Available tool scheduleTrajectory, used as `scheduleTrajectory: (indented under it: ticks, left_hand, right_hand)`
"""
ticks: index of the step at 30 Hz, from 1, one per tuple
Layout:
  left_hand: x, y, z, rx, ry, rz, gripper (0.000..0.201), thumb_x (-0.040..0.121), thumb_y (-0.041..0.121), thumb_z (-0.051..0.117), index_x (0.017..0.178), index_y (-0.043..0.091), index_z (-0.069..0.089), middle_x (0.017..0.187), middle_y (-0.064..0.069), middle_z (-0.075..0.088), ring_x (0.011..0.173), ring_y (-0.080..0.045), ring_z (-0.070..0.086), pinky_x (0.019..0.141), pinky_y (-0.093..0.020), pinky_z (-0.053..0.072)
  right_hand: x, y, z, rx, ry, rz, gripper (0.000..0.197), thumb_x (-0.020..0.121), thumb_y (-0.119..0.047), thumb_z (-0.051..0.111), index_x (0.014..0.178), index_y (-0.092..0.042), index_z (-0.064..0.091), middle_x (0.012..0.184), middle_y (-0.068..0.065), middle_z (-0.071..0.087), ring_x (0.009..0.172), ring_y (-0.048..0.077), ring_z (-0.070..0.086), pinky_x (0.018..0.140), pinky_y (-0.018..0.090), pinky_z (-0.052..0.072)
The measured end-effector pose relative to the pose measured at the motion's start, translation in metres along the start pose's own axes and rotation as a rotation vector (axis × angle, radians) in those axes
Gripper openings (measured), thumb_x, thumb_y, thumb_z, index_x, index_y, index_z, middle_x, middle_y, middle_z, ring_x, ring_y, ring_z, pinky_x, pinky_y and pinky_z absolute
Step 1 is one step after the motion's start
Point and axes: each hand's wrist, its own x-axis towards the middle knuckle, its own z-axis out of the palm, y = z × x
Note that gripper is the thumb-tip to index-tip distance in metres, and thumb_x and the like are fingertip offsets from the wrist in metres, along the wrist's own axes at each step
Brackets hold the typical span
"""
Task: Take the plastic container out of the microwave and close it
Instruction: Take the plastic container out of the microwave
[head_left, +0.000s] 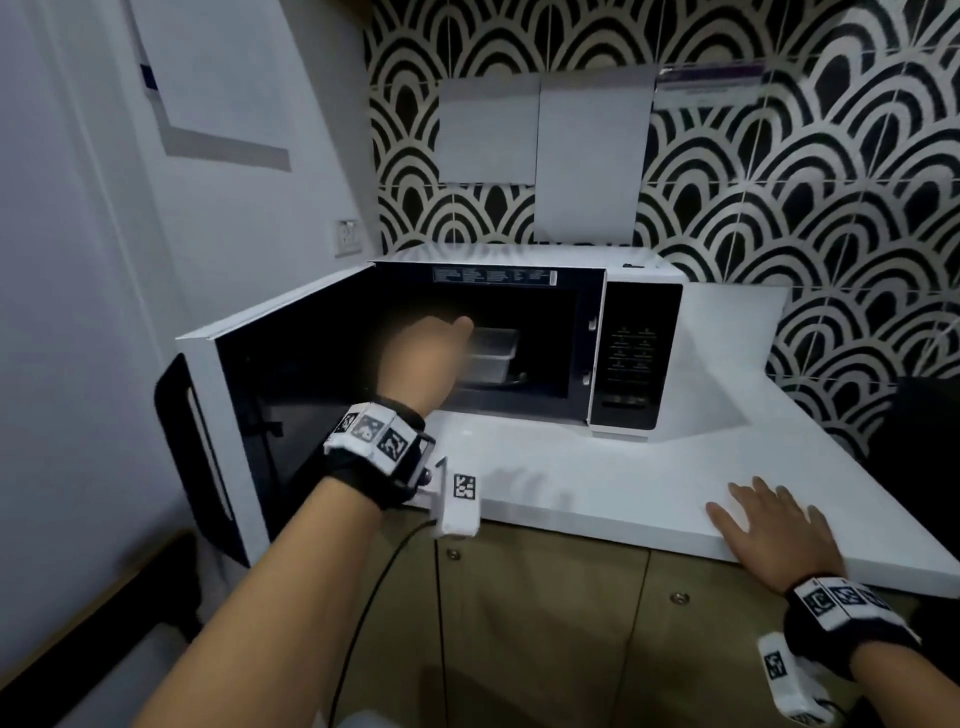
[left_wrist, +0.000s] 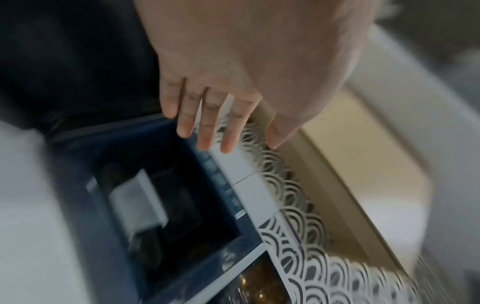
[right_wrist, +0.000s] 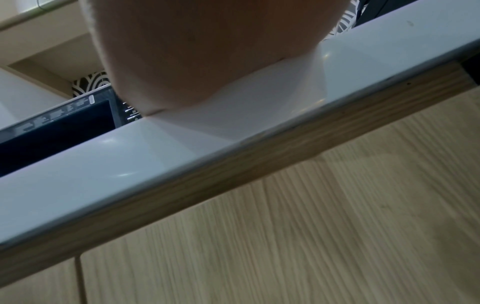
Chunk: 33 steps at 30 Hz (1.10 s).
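A white microwave (head_left: 644, 358) stands on the counter with its door (head_left: 218, 441) swung wide to the left. Inside the dark cavity sits a clear plastic container (head_left: 493, 358), also visible, blurred, in the left wrist view as the container (left_wrist: 137, 203). My left hand (head_left: 421, 358) is at the cavity mouth, just left of the container, blurred by motion; its fingers (left_wrist: 205, 131) are straight and spread and hold nothing. My right hand (head_left: 774, 525) lies flat, palm down, on the white counter (head_left: 597, 488) near its front edge.
The patterned black-and-white tile wall (head_left: 779, 182) rises behind the microwave. A plain wall (head_left: 78, 260) stands close beside the open door. Wooden cabinet doors (head_left: 545, 623) sit below the counter, and a dark object (head_left: 924, 441) is at the right end.
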Motion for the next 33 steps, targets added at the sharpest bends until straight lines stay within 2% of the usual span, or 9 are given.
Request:
scheduleTrajectory:
  ticks: [4,6,8,11,15,20,25,29,33]
  left_hand:
    - [0.053,-0.038,0.057,-0.204,-0.168,-0.288,0.06,0.078,0.067,0.056,0.087,0.008,0.068,0.118,-0.033,0.065,0.112,-0.051,0.062,0.095,-0.053,0.05]
    - [0.076,-0.053,0.079,-0.194,-0.138,-0.361,0.073,0.086,0.061,0.059,0.122,-0.003,0.062,0.13,-0.03,0.062,0.118,-0.047,0.06,0.097,-0.051,0.05]
    - [0.097,-0.06,0.093,-0.216,-0.128,-0.469,0.096,0.08,0.067,0.06,0.149,0.004,0.041,0.147,-0.021,0.051,0.129,-0.043,0.053,0.105,-0.054,0.046]
    - [0.123,-0.061,0.108,-0.187,-0.081,-0.541,0.109,0.074,0.075,0.058,0.156,0.007,0.031,0.156,-0.021,0.041,0.136,-0.045,0.046,0.111,-0.05,0.039]
    - [0.153,-0.067,0.127,-0.067,-0.089,-0.562,0.119,0.06,0.09,0.047,0.149,0.01,0.047,0.149,-0.02,0.051,0.128,-0.045,0.053,0.108,-0.051,0.041]
    - [0.15,-0.065,0.135,-0.049,-0.13,-0.525,0.074,0.086,0.065,0.059,0.131,0.005,0.063,0.124,-0.019,0.068,0.104,-0.036,0.066,0.088,-0.037,0.051]
    - [0.177,-0.096,0.158,-0.09,-0.083,-0.523,0.07,0.069,0.056,0.066,0.115,0.003,0.068,0.099,-0.019,0.073,0.089,-0.039,0.072,0.084,-0.05,0.061]
    - [0.152,-0.067,0.136,-0.142,-0.081,-0.537,0.041,0.083,0.042,0.065,0.1,0.005,0.064,0.079,-0.013,0.068,0.086,-0.037,0.073,0.084,-0.05,0.061]
    - [0.138,-0.054,0.125,-0.284,-0.045,-0.562,0.043,0.086,0.033,0.069,0.115,0.002,0.069,0.078,-0.012,0.07,0.078,-0.033,0.074,0.071,-0.042,0.063]
  right_hand:
    - [0.0,0.001,0.002,-0.001,0.02,-0.005,0.071,0.091,-0.069,0.019,0.152,-0.032,0.026,0.164,-0.002,0.016,0.149,0.021,0.013,0.121,0.046,0.009]
    - [0.002,0.001,0.003,-0.005,0.022,0.0,0.072,0.091,-0.069,0.018,0.152,-0.033,0.026,0.164,-0.002,0.015,0.15,0.02,0.013,0.122,0.046,0.009]
    - [0.003,0.003,0.005,-0.013,0.017,0.011,0.074,0.089,-0.071,0.016,0.152,-0.034,0.025,0.164,-0.003,0.014,0.15,0.019,0.012,0.122,0.045,0.009]
    - [0.006,0.004,0.007,-0.029,0.043,0.006,0.084,0.081,-0.076,0.005,0.151,-0.036,0.028,0.163,-0.004,0.018,0.149,0.02,0.016,0.121,0.045,0.014]
    - [0.008,0.003,0.005,-0.048,0.04,0.02,0.092,0.072,-0.077,-0.002,0.15,-0.038,0.027,0.163,-0.005,0.018,0.149,0.019,0.016,0.121,0.044,0.014]
    - [0.005,0.001,0.001,-0.053,0.028,0.019,0.09,0.073,-0.076,-0.002,0.15,-0.039,0.026,0.163,-0.005,0.018,0.149,0.019,0.015,0.121,0.043,0.014]
    - [0.002,0.0,0.002,-0.067,0.028,0.026,0.088,0.074,-0.076,-0.001,0.15,-0.039,0.027,0.163,-0.005,0.02,0.149,0.019,0.017,0.121,0.044,0.015]
    - [0.0,-0.002,-0.001,-0.094,0.005,0.024,0.088,0.075,-0.074,-0.003,0.152,-0.039,0.02,0.164,-0.004,0.014,0.15,0.019,0.013,0.121,0.044,0.013]
    - [-0.003,-0.003,-0.006,-0.093,-0.021,0.019,0.088,0.077,-0.073,-0.004,0.153,-0.036,0.018,0.164,-0.003,0.012,0.15,0.02,0.011,0.122,0.044,0.011]
